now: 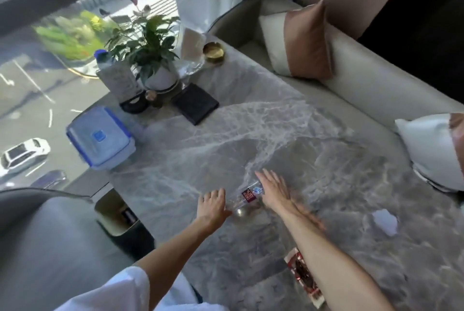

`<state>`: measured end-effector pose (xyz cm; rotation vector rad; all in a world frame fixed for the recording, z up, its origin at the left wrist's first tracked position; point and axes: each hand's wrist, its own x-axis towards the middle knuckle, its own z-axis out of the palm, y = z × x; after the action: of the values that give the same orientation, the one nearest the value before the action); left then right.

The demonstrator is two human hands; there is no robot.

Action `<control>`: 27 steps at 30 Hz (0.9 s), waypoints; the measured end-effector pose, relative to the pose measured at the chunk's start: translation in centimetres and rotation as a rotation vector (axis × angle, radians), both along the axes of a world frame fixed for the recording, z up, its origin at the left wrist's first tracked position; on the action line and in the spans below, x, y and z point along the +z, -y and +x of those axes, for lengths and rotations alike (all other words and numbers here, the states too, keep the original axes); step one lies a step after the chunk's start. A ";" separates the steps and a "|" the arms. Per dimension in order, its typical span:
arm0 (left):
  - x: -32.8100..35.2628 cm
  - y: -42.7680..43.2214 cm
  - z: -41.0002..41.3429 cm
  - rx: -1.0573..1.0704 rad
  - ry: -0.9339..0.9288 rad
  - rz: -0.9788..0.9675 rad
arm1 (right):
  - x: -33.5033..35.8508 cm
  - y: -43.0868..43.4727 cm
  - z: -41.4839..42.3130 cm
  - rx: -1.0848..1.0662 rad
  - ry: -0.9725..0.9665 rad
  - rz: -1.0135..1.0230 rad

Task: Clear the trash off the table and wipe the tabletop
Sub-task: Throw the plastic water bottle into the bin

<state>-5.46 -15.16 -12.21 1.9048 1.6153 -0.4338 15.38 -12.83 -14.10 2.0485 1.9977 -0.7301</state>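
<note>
An empty clear plastic bottle (247, 197) with a dark red label lies on its side on the grey marble tabletop (288, 135). My left hand (213, 204) is at the bottle's left side with curled fingers touching it; a grip is not clear. My right hand (273, 190) hovers flat over the cap end, fingers spread, holding nothing. A red snack wrapper (302, 276) lies near the front edge, partly under my right forearm. A small white paper scrap (384, 220) lies to the right.
A waste bin (118, 213) stands on the floor left of the table. A blue-lidded box (100, 137), potted plant (153, 47), black box (194, 103) and gold ashtray (213, 52) line the far left side. A sofa with cushions (303, 42) borders the right.
</note>
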 end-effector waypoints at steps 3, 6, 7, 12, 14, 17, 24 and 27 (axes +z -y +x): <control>-1.1 -0.2 0.0 -0.036 0.022 -0.025 | -1.0 -0.1 0.1 0.017 -0.011 -0.005; -1.6 -0.6 -0.3 -0.075 0.100 -0.029 | -0.8 0.4 0.4 0.015 -0.047 0.034; -1.7 -0.6 -0.5 -0.072 0.142 -0.037 | -0.5 0.5 0.6 0.009 -0.083 0.039; -0.2 -0.6 -4.7 0.277 0.729 -0.346 | 3.4 -0.7 1.3 -0.051 -0.291 -0.160; 1.3 -0.5 -7.3 0.457 0.928 -0.359 | 5.8 -2.1 0.4 -0.072 -0.420 -0.289; 4.5 0.0 -11.6 0.656 1.079 -0.254 | 9.1 -4.1 -3.6 -0.045 -0.569 -0.418; 7.5 2.5 -25.2 1.318 1.207 0.002 | 9.5 -5.2 -21.9 -0.392 -1.030 -0.498; 8.3 4.1 -32.5 1.520 1.206 0.080 | 8.9 -4.0 -30.9 -0.623 -1.285 -0.597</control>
<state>-37.93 -19.26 -3.94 0.2488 1.5526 1.1525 -15.54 -8.85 -5.16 1.8730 1.0028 -2.8541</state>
